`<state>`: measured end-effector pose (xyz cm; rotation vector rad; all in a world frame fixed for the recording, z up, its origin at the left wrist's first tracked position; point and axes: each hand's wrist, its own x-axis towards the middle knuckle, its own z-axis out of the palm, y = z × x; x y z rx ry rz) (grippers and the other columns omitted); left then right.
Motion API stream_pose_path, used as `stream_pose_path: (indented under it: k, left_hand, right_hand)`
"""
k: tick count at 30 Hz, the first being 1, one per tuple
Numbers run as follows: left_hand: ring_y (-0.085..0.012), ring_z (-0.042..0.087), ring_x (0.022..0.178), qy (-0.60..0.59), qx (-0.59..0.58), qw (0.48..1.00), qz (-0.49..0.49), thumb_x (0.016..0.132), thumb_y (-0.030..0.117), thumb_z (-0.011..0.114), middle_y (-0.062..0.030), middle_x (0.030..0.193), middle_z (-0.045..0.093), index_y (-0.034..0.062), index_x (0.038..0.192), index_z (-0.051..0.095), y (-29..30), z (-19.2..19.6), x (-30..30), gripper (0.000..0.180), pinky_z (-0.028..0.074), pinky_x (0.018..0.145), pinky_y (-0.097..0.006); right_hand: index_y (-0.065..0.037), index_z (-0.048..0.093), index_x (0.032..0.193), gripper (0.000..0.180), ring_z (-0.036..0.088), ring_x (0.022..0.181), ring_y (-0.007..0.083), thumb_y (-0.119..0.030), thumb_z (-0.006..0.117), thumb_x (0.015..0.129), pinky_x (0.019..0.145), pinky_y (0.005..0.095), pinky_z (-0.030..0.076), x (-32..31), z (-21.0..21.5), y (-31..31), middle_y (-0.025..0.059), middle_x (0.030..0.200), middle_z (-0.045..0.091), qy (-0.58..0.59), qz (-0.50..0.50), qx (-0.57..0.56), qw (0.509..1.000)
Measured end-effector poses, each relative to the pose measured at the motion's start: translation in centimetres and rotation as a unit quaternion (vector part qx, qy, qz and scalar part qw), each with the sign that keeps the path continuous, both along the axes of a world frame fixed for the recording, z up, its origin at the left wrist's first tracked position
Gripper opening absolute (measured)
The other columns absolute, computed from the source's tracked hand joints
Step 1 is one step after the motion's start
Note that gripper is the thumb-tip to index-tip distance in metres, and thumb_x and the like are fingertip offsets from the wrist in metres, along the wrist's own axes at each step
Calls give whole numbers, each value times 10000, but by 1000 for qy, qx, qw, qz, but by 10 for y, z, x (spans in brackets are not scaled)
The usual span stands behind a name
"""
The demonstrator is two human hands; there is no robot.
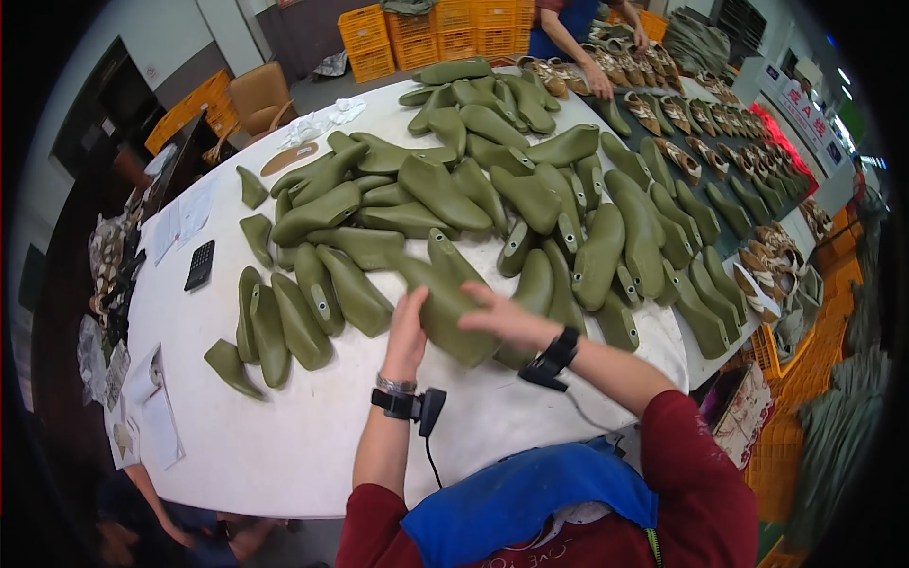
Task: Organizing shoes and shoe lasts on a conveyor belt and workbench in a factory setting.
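We held one olive-green shoe last (453, 317) between both hands, low over the near middle of the white counter (284, 435). Our left hand (407, 327) gripped its near-left side, and our right hand (502, 317) clasped it from the right, fingers laid over its top. Just beyond lay a heap of green lasts (473, 180). A black calculator (200, 264) lay well off to the left. Across the counter, another person's hand (598, 87) touched a row of brown shoes (663, 109).

A white table (284, 445) bears olive-green shoe lasts (436, 194), papers (156, 417) and a black calculator (200, 265).
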<state>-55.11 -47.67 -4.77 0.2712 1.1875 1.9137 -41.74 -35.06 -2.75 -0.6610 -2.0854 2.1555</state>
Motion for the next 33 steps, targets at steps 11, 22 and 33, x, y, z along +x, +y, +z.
stream_pose_path:
  k: [11, 22, 33]
  left_hand:
    - [-254, 409, 1209, 257, -274, 925, 59, 785, 195, 633, -175, 1246, 486, -25, 1283, 375, -24, -73, -64, 602, 327, 999, -334]
    - [-347, 423, 1136, 310, -410, 817, 261, 726, 282, 663, -249, 1269, 393, -18, 1349, 248, -24, -108, -106, 807, 351, 953, -398]
    - [-365, 588, 804, 673, -464, 478, 322, 722, 211, 667, -203, 917, 606, -51, 1218, 430, -74, -64, -151, 609, 474, 766, -386]
  right_hand:
    - [-22, 387, 1224, 451, 569, 952, 280, -265, 556, 884, 787, 351, 527, -124, 59, 218, 174, 1097, 504, 60, -230, -237, 942]
    - [81, 418, 1255, 759, 564, 1014, 286, -425, 665, 745, 875, 317, 448, -199, -137, 1, 211, 1179, 536, -95, 175, 157, 967]
    - [-73, 558, 1001, 414, 550, 704, 160, -444, 605, 823, 566, 238, 456, -140, -70, -12, 53, 864, 582, -176, 67, -451, 872]
